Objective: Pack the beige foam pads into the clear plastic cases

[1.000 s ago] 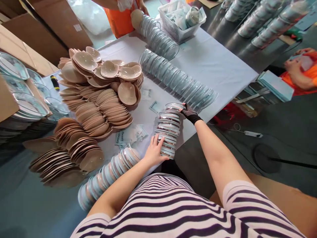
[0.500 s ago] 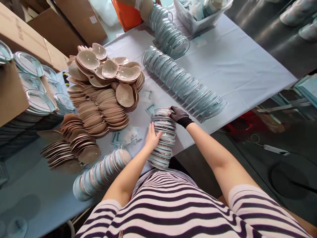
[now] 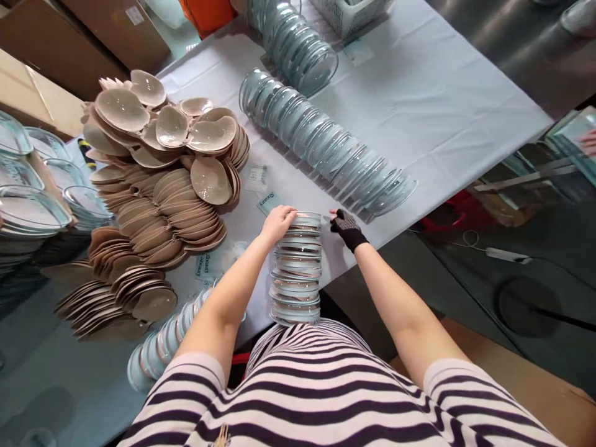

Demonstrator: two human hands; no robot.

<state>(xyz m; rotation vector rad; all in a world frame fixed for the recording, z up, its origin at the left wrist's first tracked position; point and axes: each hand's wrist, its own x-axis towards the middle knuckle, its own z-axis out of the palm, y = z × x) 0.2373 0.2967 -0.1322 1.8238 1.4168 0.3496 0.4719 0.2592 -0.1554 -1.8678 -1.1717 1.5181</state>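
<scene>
Here the left hand [image 3: 278, 222] curls its fingers over the top left edge of an upright stack of clear packs [image 3: 297, 268], which stands at the near edge of the tabletop [image 3: 419, 105]. The gloved right hand [image 3: 345, 225] hangs just beside the stack's top right, fingers loosely bent, gripping nothing. Beige cups [image 3: 158, 186] are piled to the left.

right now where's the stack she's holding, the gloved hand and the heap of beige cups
stack of clear cases [image 3: 296, 273], head view, on the middle of its side
gloved right hand [image 3: 345, 226], head view, on the glove's back
heap of beige cups [image 3: 162, 167], head view, on a cup near the middle
</scene>
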